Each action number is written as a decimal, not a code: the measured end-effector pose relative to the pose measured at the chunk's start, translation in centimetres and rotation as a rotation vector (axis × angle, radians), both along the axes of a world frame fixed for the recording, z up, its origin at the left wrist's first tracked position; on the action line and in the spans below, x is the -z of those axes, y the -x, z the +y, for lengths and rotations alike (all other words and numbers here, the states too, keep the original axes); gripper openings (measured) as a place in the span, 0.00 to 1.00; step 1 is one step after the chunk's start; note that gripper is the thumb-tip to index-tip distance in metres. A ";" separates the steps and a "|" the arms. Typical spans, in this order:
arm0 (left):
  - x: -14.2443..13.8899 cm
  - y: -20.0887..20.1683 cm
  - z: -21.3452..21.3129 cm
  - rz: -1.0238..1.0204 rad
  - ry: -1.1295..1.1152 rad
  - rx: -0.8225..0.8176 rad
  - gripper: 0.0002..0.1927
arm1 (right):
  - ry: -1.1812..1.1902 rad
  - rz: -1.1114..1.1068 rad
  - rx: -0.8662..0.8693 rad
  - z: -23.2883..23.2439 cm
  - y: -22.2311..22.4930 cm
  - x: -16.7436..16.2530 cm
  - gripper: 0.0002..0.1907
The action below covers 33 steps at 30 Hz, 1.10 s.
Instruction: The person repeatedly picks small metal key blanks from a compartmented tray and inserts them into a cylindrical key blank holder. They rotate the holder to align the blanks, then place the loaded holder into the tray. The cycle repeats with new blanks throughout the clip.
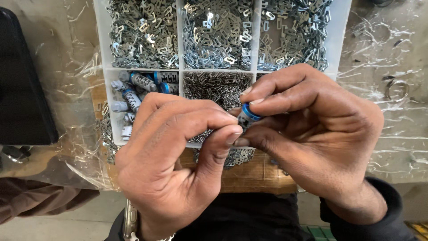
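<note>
Hands meet at centre frame: left hand point(178, 165) and right hand point(312, 134) together pinch a small blue-ringed metal cylinder point(246, 114) between fingertips. Whether its pieces are already fitted is hidden. At twelve o'clock, the white compartment tray point(180, 40) holds metal clips; more cylinders point(133, 87) lie at ten o'clock.

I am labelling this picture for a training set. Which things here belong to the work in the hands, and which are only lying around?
In use:
- small cylinder with blue ring, pinched between left hand and right hand
- white compartment tray of metal clips, thin pins and more blue-ringed cylinders

Lying about:
- metal ring on the plastic sheet
- black case
</note>
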State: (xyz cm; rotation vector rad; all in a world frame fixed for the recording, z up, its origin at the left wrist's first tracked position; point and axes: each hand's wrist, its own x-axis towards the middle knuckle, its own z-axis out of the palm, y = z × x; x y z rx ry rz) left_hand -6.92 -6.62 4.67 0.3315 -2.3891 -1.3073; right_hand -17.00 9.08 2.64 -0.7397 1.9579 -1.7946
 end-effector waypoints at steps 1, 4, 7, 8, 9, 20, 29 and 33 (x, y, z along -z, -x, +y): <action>0.0 -0.1 -0.1 0.002 0.010 0.007 0.06 | 0.005 0.010 -0.001 0.0 0.0 0.0 0.11; 0.2 -0.1 -0.4 0.011 -0.027 0.034 0.07 | -0.026 0.033 -0.008 0.0 0.1 0.0 0.11; 0.1 0.3 -0.9 0.012 -0.009 0.039 0.08 | -0.018 -0.014 -0.007 -0.3 0.5 -0.1 0.12; 0.0 0.5 -1.0 0.010 0.089 0.008 0.07 | 0.009 -0.065 0.012 -0.5 0.7 0.1 0.12; -0.1 0.7 -1.2 -0.010 0.202 0.017 0.08 | 0.033 -0.116 0.035 -0.5 0.8 0.0 0.13; -1.0 0.5 -0.6 -0.033 0.140 0.008 0.07 | -0.001 0.033 0.007 0.0 0.2 0.1 0.14; -0.7 0.2 -0.4 -0.005 0.053 0.022 0.06 | -0.065 0.030 0.031 0.2 -0.2 -0.3 0.13; -0.7 0.3 -0.4 -0.004 0.052 0.015 0.06 | -0.029 0.067 0.000 0.2 -0.2 -0.1 0.12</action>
